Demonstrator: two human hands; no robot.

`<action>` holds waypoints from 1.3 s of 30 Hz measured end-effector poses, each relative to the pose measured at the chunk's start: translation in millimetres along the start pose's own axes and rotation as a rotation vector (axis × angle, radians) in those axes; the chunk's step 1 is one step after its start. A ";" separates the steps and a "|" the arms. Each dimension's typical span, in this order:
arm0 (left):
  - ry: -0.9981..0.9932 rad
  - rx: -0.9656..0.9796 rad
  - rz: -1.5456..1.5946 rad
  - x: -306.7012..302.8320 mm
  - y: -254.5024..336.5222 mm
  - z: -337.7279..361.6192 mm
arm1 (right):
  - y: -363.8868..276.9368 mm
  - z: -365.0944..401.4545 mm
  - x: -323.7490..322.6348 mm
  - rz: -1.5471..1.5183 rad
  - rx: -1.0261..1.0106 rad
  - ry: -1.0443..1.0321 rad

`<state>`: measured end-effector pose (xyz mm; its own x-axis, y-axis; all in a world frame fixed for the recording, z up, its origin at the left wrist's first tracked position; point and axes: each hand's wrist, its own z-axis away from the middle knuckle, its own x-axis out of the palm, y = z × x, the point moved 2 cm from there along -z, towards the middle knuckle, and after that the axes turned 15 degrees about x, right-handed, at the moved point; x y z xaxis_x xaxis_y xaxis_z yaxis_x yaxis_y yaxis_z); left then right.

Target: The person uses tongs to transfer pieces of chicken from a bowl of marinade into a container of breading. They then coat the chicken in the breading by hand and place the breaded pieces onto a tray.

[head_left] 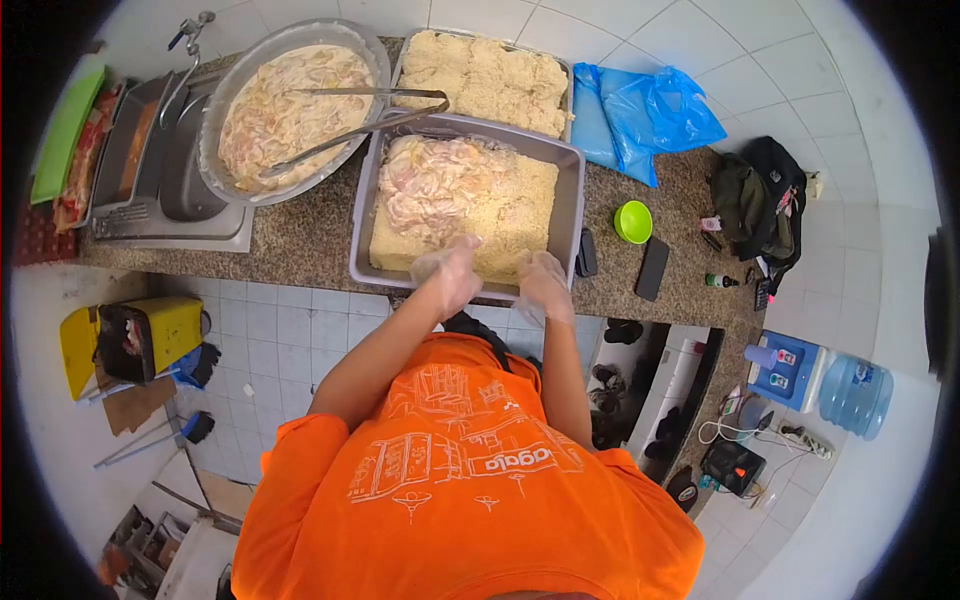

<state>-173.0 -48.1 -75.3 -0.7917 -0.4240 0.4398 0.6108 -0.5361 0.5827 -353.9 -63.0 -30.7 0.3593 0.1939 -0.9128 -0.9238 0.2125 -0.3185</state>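
A grey plastic tub [568, 215] stands before me, filled with pale breadcrumbs [525, 195]. Wet, batter-coated pieces of raw meat [430, 185] are heaped on its left and middle part. My left hand [450, 277], in a clear plastic glove, is at the front of the tub with its fingers bent down at the crumbs. Whatever it may hold is hidden. Also gloved, my right hand [544, 288] reaches over the tub's front right edge, fingertips down in the crumbs. The crumbs and loose glove hide its finger positions.
Long metal tongs [400, 115] lie across a large round basin [210, 150] of battered meat and the tub. Behind stands a tray of breaded pieces [485, 80]. Blue plastic bags [650, 110], a green bowl [632, 222] and a dark phone [652, 268] lie rightward; a sink [190, 190] is left.
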 end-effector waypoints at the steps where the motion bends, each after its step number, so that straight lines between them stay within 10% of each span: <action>1: 0.053 -0.076 -0.125 10.0 3.8 -0.3 | -3.1 -3.2 3.1 0.129 -0.134 -0.043; 6: 0.012 -0.180 0.071 47.9 -44.3 -44.6 | -10.0 -29.0 21.4 0.427 -0.343 -0.412; 9: -0.203 -0.159 0.318 48.2 -60.5 -61.0 | 1.8 -31.5 6.3 0.256 -0.332 -0.168; 11: -0.326 0.351 -0.461 44.3 -31.7 -44.8 | -7.5 -38.5 -19.0 -0.042 -0.115 -0.185; 14: -0.027 0.013 0.249 74.9 64.8 48.3 | -20.8 -35.0 -52.5 -0.172 -0.343 0.078; 17: -0.048 0.084 0.370 45.1 39.5 27.5 | -50.6 -39.4 -55.2 -0.062 -0.388 0.264; 20: -0.023 0.035 0.328 35.2 48.3 52.6 | -1.9 -102.6 81.5 -0.060 -0.540 -0.075; 27: 0.049 0.029 0.311 8.3 38.2 56.6 | 4.4 -142.2 37.4 0.568 -1.019 0.000; 29: -0.013 0.014 0.332 1.3 32.0 45.2 | -41.6 -115.4 -47.2 -0.168 0.089 -0.291; 30: -0.008 0.004 0.333 -0.2 28.2 49.4 | -25.5 -116.6 -20.9 -0.163 0.097 -0.298; 33: -0.015 0.014 0.357 6.7 36.3 45.0 | 20.9 -143.7 54.0 -0.010 -0.283 0.180; 39: 0.081 0.006 0.343 10.1 33.9 44.6 | 43.1 -122.6 57.0 0.057 -0.750 -0.310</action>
<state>-160.9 -38.1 -20.6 -0.5365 -0.6358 0.5550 0.8410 -0.3476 0.4146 -389.4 -160.2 -127.7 0.2272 0.4652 -0.8556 -0.7451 -0.4827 -0.4603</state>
